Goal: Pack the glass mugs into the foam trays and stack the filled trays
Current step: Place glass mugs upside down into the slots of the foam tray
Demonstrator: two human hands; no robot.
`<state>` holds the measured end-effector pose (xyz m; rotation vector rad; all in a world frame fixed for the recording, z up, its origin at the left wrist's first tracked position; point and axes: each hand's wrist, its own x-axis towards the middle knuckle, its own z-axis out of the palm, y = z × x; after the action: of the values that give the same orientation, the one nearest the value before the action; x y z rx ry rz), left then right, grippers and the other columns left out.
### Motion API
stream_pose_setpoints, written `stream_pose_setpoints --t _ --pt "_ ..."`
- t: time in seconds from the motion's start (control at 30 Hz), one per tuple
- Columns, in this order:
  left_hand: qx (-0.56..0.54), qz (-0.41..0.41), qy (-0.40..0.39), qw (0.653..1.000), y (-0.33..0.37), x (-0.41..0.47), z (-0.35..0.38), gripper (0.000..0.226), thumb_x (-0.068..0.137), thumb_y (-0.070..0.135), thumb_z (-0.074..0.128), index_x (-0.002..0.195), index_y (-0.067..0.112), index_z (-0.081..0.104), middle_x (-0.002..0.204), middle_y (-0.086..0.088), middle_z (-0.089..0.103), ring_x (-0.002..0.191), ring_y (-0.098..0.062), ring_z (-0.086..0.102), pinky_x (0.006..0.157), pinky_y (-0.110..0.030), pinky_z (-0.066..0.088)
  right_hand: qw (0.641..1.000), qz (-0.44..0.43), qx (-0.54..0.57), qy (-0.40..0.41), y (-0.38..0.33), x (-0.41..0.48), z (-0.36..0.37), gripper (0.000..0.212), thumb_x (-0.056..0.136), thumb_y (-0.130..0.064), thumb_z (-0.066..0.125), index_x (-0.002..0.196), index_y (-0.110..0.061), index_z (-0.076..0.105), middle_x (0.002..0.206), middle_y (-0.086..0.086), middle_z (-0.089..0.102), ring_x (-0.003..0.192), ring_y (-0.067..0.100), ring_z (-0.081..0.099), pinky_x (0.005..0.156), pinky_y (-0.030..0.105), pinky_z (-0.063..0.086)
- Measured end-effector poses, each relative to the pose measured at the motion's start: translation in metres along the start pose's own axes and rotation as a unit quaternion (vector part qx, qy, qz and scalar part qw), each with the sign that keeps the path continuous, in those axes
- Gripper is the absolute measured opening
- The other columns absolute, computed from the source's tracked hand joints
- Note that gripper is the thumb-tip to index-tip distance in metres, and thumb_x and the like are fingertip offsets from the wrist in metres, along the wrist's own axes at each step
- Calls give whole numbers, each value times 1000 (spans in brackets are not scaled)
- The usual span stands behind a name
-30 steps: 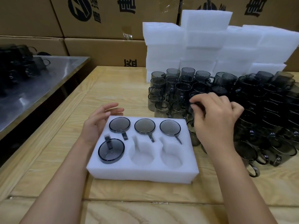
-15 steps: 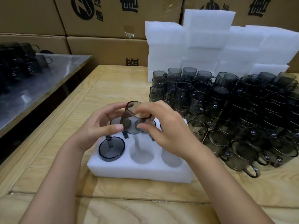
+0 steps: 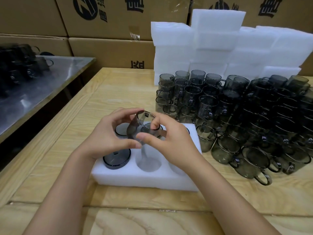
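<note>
A white foam tray (image 3: 135,179) lies on the wooden table in front of me. A smoky grey mug (image 3: 116,158) sits upside down in its front left slot, and more mugs fill the back row, partly hidden by my hands. The front middle slot (image 3: 148,162) is bare. Above the tray's middle, my left hand (image 3: 108,138) and my right hand (image 3: 171,141) both grip one tilted glass mug (image 3: 141,126). A big cluster of grey glass mugs (image 3: 237,119) stands to the right.
Stacks of white foam trays (image 3: 220,44) rise behind the mugs. Cardboard boxes (image 3: 110,19) form the back wall. A metal table (image 3: 39,85) with dark mugs (image 3: 20,61) stands at the left, across a gap.
My right hand took a mug from the cluster and brought it over the tray. My left hand rose to grip it too, and the mug has tilted further.
</note>
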<state>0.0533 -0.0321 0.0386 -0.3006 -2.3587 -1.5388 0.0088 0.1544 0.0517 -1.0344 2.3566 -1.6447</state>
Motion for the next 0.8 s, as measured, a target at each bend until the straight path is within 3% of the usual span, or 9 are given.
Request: stream_pose_setpoints --t 0.07,0.13,0.2,0.3,0.4,0.53,0.67,0.8 --pt "16 -14 -28 999 -1 0 -2 88 41 48 87 123 36 58 118 2 64 115 -14 57 100 -27 44 1000 11 2 22 0 0 -1 33 72 -37 78 65 -25 48 80 -7 63 80 7 59 79 43 51" --pt "4 -26 -49 998 -1 0 -4 91 46 61 81 128 30 55 119 8 65 116 -9 57 97 -22 44 999 23 23 28 1 1 -9 33 68 -36 79 64 -22 50 83 2 67 79 23 63 74 49 53" --pt "-20 -46 -45 998 0 0 -5 93 57 78 66 132 24 52 120 7 65 117 -8 57 94 -17 43 998 35 54 2 5 0 -22 31 64 -36 80 70 -24 52 93 9 68 87 33 64 78 55 51" --pt "-30 -69 -43 996 2 -1 -5 97 64 89 45 134 22 52 123 6 64 119 -8 56 92 -11 40 991 49 92 -84 12 -2 -38 40 62 -28 80 94 -32 56 104 0 69 97 16 67 92 40 51" --pt "-27 -77 -59 995 4 -1 -5 92 65 84 52 131 20 54 124 8 64 120 -7 55 88 -9 41 987 43 65 -142 12 -4 -39 66 66 -19 83 122 -33 51 122 -8 61 114 1 56 103 26 42" --pt "-16 -75 -73 994 5 0 -4 89 64 80 58 128 18 56 124 10 64 121 -6 54 92 -11 40 986 17 26 -164 7 -7 -33 65 70 -17 82 126 -34 54 121 -16 61 113 -4 55 100 14 40" --pt "-9 -70 -75 995 5 -1 -4 82 64 75 63 122 17 61 124 8 64 121 -6 54 95 -15 42 983 7 -7 -186 3 -10 -30 53 73 -24 79 115 -44 53 108 -20 61 104 -3 56 94 11 42" --pt "-8 -72 -79 994 2 -1 -4 60 70 49 61 120 16 63 124 5 65 123 -8 54 96 -21 46 980 -8 -80 -184 3 -10 -29 57 73 -31 79 125 -31 55 109 -22 61 104 -6 55 97 16 41"
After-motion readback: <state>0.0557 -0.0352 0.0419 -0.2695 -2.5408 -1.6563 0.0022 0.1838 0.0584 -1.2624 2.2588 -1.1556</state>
